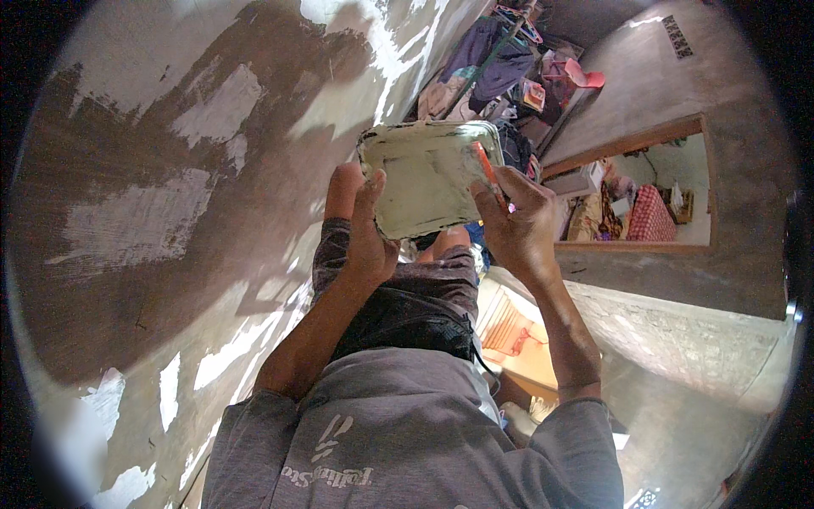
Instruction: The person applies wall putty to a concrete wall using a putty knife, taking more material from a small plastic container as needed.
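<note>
A square, shallow tray (424, 191) with a dark smeared rim is held up in front of my body, its inside coated with pale, greenish-white paste. My left hand (370, 233) grips the tray's left side, thumb over the rim. At its right side, my right hand (524, 222) is closed around an orange-edged scraper (487, 168), pressed against or just over the coated surface. The scraper's blade is hard to make out against the paste. The underside of the tray and the fingers beneath it are hidden.
Close by on the left rises a grey-brown wall (170, 280) with uneven white patches. Clothes (492, 64) hang beyond the tray. A wood-framed wall opening (709, 182) on the right shows fabric and bundled items. An orange-lit wooden piece (530, 348) sits below my right forearm.
</note>
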Demonstrator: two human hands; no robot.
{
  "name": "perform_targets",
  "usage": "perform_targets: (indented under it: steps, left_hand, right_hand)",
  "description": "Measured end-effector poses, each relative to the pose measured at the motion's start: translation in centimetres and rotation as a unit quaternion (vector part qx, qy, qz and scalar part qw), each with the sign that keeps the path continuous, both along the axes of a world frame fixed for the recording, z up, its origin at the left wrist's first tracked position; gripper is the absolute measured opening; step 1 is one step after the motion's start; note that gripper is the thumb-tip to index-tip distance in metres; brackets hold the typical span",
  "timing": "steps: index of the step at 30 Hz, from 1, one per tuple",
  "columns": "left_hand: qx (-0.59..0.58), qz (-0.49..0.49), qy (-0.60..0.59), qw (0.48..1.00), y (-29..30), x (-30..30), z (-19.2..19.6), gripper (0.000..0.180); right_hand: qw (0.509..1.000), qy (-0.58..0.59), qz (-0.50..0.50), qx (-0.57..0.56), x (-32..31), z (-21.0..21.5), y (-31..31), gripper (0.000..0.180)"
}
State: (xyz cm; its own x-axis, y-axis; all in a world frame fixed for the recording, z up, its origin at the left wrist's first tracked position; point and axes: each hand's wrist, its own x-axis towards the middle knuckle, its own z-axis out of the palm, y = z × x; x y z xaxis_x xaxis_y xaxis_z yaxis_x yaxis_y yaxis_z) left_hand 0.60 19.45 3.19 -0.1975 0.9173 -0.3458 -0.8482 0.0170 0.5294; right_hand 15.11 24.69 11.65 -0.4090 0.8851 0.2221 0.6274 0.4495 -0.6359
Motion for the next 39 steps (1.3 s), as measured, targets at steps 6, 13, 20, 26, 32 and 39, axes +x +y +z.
perform_targets:
  steps: [6,13,20,26,32,39]
  left_hand:
    - [-0.01,-0.007,-0.025,1.0,0.0,-0.2,-0.2,0.049]
    - [-0.005,0.007,-0.025,1.0,0.2,0.0,-0.3,0.049]
    - [0.024,0.064,0.098,0.993,-0.4,0.7,-0.9,0.048]
    - [0.002,0.046,0.02,0.999,-0.3,0.7,-0.5,0.048]
    - [0.007,0.028,0.005,1.0,-0.3,0.6,-0.6,0.049]
    - [-0.01,0.006,-0.005,1.0,-0.3,0.6,0.0,0.046]
  right_hand:
    - [0.997,0.037,-0.015,0.064,0.9,0.9,1.3,0.006]
    - [0.988,0.001,0.017,0.154,1.6,0.5,1.7,0.004]
    - [0.99,0.027,-0.037,0.13,2.2,-1.7,0.9,0.006]
    - [0.993,0.038,-0.097,0.057,2.9,-2.7,-0.2,0.012]
    - [0.99,0.083,-0.112,0.016,3.3,-3.0,-0.4,0.01]
    - [0.986,0.131,-0.096,0.032,3.2,-3.5,-0.4,0.02]
